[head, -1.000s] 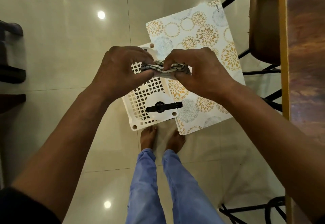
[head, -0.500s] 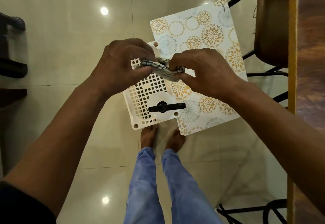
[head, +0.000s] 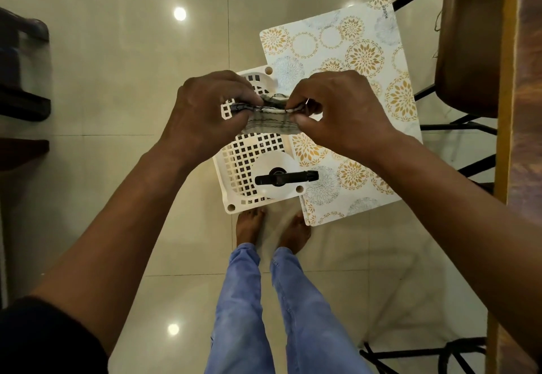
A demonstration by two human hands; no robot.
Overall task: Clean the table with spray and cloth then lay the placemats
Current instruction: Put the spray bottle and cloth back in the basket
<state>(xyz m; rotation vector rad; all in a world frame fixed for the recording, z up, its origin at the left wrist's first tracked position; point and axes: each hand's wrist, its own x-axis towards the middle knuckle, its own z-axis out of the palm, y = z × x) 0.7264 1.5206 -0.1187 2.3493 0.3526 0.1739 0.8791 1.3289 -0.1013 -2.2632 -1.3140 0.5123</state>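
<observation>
Glossy cream floor tiles (head: 96, 59) fill most of the view, and the wooden worktop (head: 525, 80) shows only as a strip along the right edge, beside a brown chair seat on black metal legs (head: 466, 39). On the floor, in front of the person's bare feet, lies a stack of white placemats printed with gold and grey floral rings (head: 352, 50), one edge resting over a white perforated plastic crate (head: 249, 162); laid flat there, they wait within reach until the worktop is wiped. On the crate stands a white spray bottle with a black trigger head (head: 286, 178), seen from above and upright, probably parked there to free both hands.

The left hand (head: 205, 109) and right hand (head: 343, 109) are held level above the crate, each pinching one end of a small grey checked cloth (head: 271, 121) between thumb and curled fingers. The cloth is bunched and stretched between them, which looks like folding it into a pad for wiping. Neither hand touches the bottle or the placemats.
</observation>
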